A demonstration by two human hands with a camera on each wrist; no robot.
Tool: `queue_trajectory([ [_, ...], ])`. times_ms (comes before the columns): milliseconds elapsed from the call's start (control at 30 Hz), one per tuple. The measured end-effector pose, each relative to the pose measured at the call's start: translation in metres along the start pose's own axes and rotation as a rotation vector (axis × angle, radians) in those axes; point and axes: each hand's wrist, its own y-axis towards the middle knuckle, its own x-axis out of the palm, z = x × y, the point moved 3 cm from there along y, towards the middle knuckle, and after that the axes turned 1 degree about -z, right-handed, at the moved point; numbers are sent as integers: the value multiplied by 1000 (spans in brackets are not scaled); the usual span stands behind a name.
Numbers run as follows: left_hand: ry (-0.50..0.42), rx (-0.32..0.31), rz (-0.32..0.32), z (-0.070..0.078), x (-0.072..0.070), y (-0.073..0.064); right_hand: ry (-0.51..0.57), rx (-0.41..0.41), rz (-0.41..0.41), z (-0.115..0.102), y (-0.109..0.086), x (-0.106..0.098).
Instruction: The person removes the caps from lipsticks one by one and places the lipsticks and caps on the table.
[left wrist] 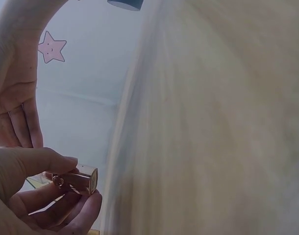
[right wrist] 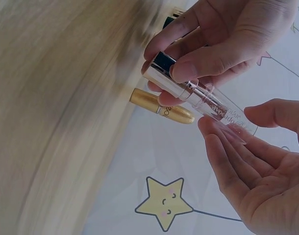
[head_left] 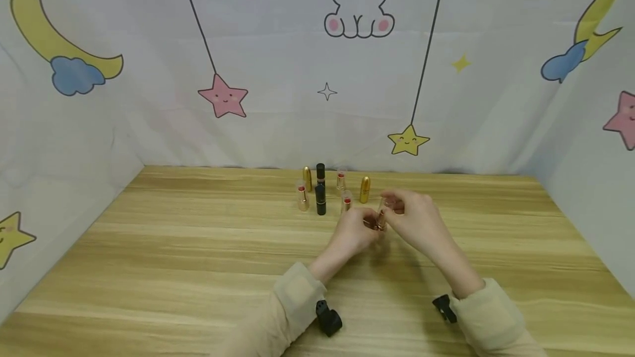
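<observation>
Both hands meet over the table's middle at one lipstick with a shiny rose-gold base (right wrist: 165,78) and a clear lettered cap (right wrist: 230,117). The left hand (head_left: 356,228) grips the base, its thumb along one side and fingers curled under the other. At the cap is the right hand (head_left: 415,218), which pinches it between thumb and fingertips. In the right wrist view the cap sits over the top of the lipstick, lined up with the base. The left wrist view shows the base's flat end (left wrist: 93,180) sticking out past the left fingertips.
Behind the hands, several lipsticks stand upright: a gold one (head_left: 365,189), a black one (head_left: 321,199), and clear-capped ones such as the one at left (head_left: 302,197). One clear-capped lipstick (head_left: 346,200) stands right beside the left hand. A printed cloth (head_left: 278,142) hangs along the table's back edge.
</observation>
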Motion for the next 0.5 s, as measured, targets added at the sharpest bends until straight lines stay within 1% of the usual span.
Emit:
queue_trajectory([
  [200, -5, 9, 3, 2, -2, -3, 6, 21, 1, -3, -2, -3],
  [367, -9, 17, 4, 2, -5, -8, 5, 18, 8, -6, -4, -6],
  [500, 4, 22, 5, 2, -7, -11, 15, 13, 22, -9, -6, -6],
])
